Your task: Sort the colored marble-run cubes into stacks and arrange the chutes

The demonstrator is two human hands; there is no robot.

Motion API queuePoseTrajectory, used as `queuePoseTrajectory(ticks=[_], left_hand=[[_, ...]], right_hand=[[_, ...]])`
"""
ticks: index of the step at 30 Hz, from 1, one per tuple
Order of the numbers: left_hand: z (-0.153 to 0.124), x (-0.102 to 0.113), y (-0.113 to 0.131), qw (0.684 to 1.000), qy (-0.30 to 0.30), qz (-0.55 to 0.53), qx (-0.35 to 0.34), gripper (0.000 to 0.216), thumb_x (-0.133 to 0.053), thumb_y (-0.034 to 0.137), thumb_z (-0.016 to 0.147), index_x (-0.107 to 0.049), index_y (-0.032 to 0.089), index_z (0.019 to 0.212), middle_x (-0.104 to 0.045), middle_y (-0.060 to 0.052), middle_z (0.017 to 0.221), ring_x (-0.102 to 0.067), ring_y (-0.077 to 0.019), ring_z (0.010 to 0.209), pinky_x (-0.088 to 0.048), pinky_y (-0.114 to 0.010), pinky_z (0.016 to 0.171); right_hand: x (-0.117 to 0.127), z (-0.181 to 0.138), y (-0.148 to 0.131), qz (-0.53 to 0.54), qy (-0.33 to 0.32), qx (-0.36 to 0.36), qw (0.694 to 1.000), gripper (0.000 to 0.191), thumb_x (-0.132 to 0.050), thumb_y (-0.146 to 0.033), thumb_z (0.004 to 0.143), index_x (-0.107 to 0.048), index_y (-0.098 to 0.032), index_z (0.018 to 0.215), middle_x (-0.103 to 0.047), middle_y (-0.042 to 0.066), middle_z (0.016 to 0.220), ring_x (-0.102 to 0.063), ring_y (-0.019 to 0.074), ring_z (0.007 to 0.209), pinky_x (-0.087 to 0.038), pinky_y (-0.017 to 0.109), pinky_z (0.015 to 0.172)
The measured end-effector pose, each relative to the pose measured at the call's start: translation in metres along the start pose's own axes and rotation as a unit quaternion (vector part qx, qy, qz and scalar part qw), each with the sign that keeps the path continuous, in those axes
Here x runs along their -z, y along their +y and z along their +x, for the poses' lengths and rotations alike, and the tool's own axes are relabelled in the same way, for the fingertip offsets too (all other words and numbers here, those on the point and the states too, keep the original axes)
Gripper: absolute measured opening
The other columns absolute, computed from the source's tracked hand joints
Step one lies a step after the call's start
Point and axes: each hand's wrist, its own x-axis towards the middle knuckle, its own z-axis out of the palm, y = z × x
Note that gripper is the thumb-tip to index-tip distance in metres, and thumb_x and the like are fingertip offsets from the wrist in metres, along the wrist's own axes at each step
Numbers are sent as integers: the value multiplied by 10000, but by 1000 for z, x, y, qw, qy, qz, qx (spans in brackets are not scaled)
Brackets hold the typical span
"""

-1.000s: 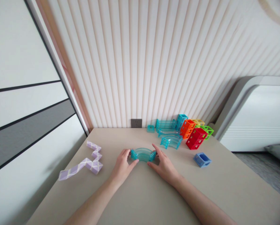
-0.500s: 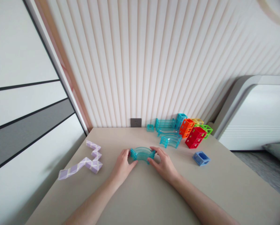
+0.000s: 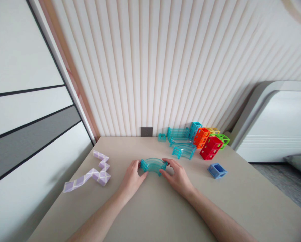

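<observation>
"Over the middle of the table [image 3: 150, 211], seen from the head camera, what are the hands doing?"

"Both grip one thing, a clear teal curved track [image 3: 154, 165]. The left hand [image 3: 133, 174] pinches its left end, thumb along the near side. The right hand [image 3: 177, 174] has the other end between thumb and fingers."

"Is the piece resting on the table?"

"I can't tell; it is low, with its bend toward the wall [image 3: 120, 67]."

"What's beyond the right hand?"

"A second curved track [image 3: 185, 152], with a straight track [image 3: 179, 133] farther back, near the wall. Just left of that is a small teal square [image 3: 162, 137]."

"And the blocks?"

"A red block [image 3: 210, 149] stands beside an orange block [image 3: 201, 138], with a green block [image 3: 225, 143] just behind the red one. Nearer, on its own, sits a blue block [image 3: 218, 175]."

"Off to the left?"

"A purple folding toy [image 3: 101, 177], bent in zigzags, well apart from the left hand."
</observation>
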Motion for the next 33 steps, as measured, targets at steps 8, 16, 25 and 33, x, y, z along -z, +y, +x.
queuePoseTrajectory(ticks=[8, 16, 25, 33], left_hand=[[-2, 1, 0, 1000, 4, 3, -20, 265, -725, 225, 749, -593, 203, 978, -669, -48, 906, -684, -231, 861, -585, -389, 797], [-1, 1, 1, 999, 16, -11, -34, 246, -692, 271, 791, -587, 198, 1001, -670, -60, 921, -683, -232, 856, -585, -387, 788], [-1, 2, 2, 999, 16, -2, -32, 218, -690, 275, 789, -591, 201, 969, -683, -67, 896, -688, -242, 844, -588, -401, 781], [-3, -3, -5, 999, 22, 17, -31, 389, -740, 194, 713, -593, 195, 1073, -698, -84, 990, -703, -268, 944, -585, -430, 840]], right_hand=[[-3, 0, -2, -3, -9, -7, 1000, 399, -663, -393, 884, -613, -232, 1246, -703, 81, 1135, -654, 242, 1057, -514, 380, 965], [0, -2, -2, -29, -6, -24, 999, 472, -670, -372, 862, -574, -236, 1304, -704, 62, 1065, -676, 225, 987, -531, 364, 925], [1, -3, -7, -92, 0, 6, 996, 456, -666, -373, 867, -593, -229, 1294, -720, 78, 1070, -678, 249, 1001, -526, 394, 926], [-2, -7, -9, -166, -14, -4, 986, 698, -667, -440, 865, -422, -210, 1477, -714, 123, 1125, -670, 294, 1055, -502, 437, 950]])
